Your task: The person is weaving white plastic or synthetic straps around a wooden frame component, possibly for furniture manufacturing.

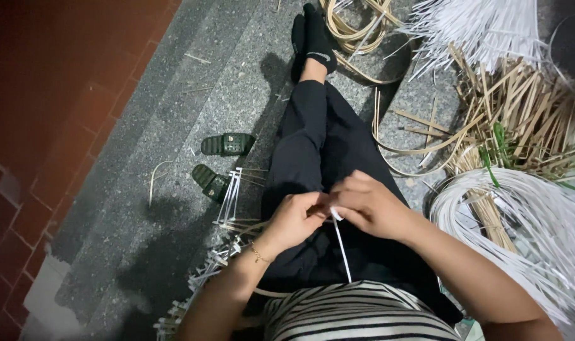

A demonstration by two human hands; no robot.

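Note:
I sit on a grey stone floor with my legs in black trousers stretched out ahead. My left hand (298,218) and my right hand (365,203) meet over my lap, fingers pinched together on a thin white strip (342,247). The strip hangs from my fingers down toward my striped shirt. A thin gold bracelet is on my left wrist. A woven piece of white and tan strips (227,221) lies against my left thigh, its loose ends sticking out toward the floor.
A coil of white strips (527,215) lies at my right, with a pile of tan bamboo slats (521,113) behind it. More white strips (483,25) and curved tan strips (357,31) lie by my feet. Two dark green sandals (221,161) sit at my left. Red brick paving borders the far left.

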